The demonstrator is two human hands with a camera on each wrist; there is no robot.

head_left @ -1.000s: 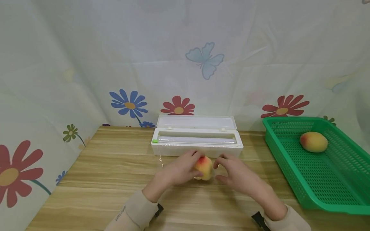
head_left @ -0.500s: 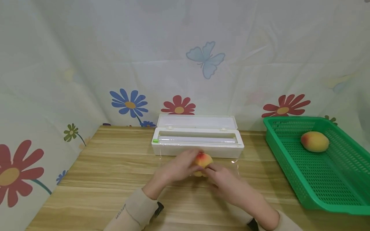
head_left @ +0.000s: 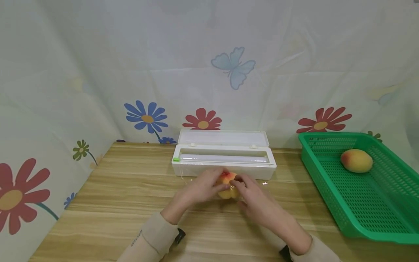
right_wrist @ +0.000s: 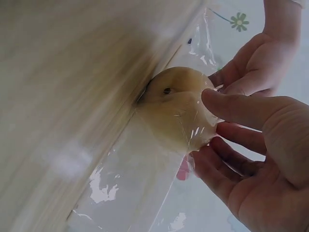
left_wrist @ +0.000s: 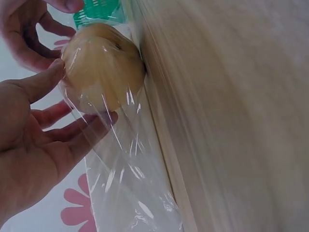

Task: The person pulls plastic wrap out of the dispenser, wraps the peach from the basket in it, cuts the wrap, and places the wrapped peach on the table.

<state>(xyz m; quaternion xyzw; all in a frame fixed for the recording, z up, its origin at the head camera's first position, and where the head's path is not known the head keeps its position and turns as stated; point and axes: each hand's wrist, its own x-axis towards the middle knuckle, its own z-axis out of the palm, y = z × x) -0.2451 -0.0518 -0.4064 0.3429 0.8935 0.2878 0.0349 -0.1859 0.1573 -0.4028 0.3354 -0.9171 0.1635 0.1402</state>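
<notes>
A yellow peach with a red blush rests on the table in front of the white cling-film box. Clear cling film stretches over the peach and runs out to both sides. From the left, my left hand grips the peach through the film, thumb on the near side. On the opposite side my right hand holds it too; the right wrist view shows thumb and fingertips pressing the film against the peach. The hands hide part of the fruit in the head view.
The box's lid stands open at the back, with a film roll and a green slider showing. To the right stands a green basket holding a red-and-yellow mango. A floral curtain hangs behind the wooden table.
My right hand has moved left from beside the peach and now holds it through the film. My left hand stays around the peach, which sits slightly farther back and left.
</notes>
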